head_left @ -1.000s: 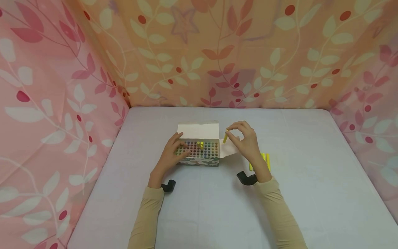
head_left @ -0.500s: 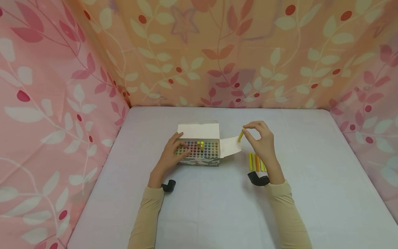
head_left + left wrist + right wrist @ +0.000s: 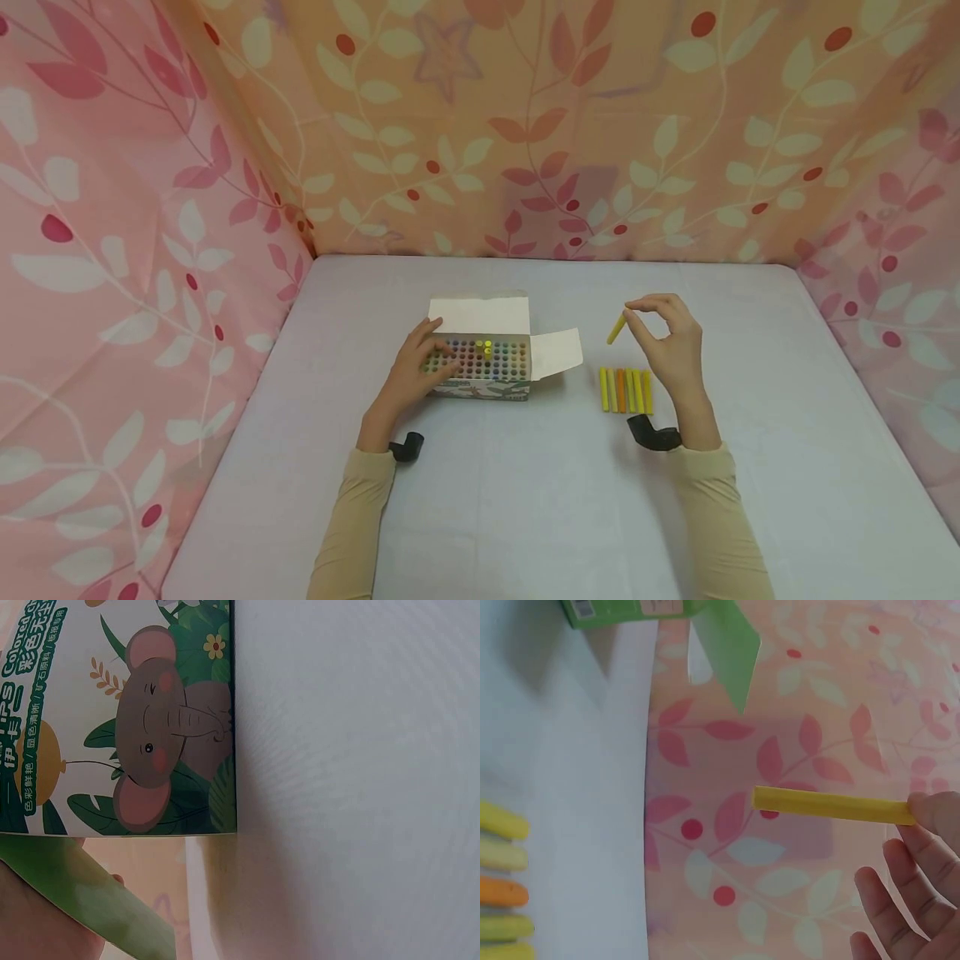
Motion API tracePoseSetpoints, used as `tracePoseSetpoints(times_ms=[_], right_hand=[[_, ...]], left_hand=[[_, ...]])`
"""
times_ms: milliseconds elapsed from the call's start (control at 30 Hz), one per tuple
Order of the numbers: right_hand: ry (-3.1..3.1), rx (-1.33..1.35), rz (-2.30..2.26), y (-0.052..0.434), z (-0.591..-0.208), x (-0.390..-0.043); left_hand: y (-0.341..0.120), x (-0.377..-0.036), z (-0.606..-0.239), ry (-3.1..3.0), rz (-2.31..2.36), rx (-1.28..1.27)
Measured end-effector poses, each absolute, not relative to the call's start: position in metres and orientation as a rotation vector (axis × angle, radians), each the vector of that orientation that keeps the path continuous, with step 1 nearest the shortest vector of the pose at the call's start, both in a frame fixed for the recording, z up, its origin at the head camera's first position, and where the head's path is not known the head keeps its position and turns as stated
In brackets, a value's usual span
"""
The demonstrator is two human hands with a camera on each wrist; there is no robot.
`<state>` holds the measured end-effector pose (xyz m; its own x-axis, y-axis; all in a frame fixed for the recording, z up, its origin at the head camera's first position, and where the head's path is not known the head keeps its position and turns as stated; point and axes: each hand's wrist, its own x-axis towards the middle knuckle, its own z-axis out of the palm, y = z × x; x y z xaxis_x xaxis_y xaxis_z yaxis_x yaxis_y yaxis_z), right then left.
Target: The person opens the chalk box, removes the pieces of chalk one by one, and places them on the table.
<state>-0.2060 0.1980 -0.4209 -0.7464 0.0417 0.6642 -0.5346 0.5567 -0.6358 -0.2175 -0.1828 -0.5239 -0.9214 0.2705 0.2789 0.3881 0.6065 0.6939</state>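
The table [image 3: 525,500] bears the box [image 3: 491,390], flaps [image 3: 557,354] out, apparently for access. The left hand [image 3: 412,367], fingers spread, rests on its left end, probably steadying it. The right hand [image 3: 670,354], near a row of sticks [image 3: 621,392] (tidy, likely for easy picking), pinches a yellow stick [image 3: 832,805] by one end, leaving the rest free.

The head view looks forward and down, from farther off, across the surface [image 3: 480,508]; the left wrist's faces the box [image 3: 154,712] closely; the right's looks past a near chalk [image 3: 832,806] toward the curtain [image 3: 735,742]. All share the box.
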Motion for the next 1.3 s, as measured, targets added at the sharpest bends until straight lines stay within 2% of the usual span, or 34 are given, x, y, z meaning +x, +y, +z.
tracePoseSetpoints(times_ms=[533, 1300], right_hand=[[-2.425, 0.254, 1.024, 0.249, -0.447, -0.203], [-2.811, 0.173, 0.911, 0.282, -0.465, -0.198]], left_hand=[[-0.183, -0.218, -0.523, -2.697, -1.212, -0.54], [-0.182, -0.217, -0.523, -2.693, -1.217, -0.544]])
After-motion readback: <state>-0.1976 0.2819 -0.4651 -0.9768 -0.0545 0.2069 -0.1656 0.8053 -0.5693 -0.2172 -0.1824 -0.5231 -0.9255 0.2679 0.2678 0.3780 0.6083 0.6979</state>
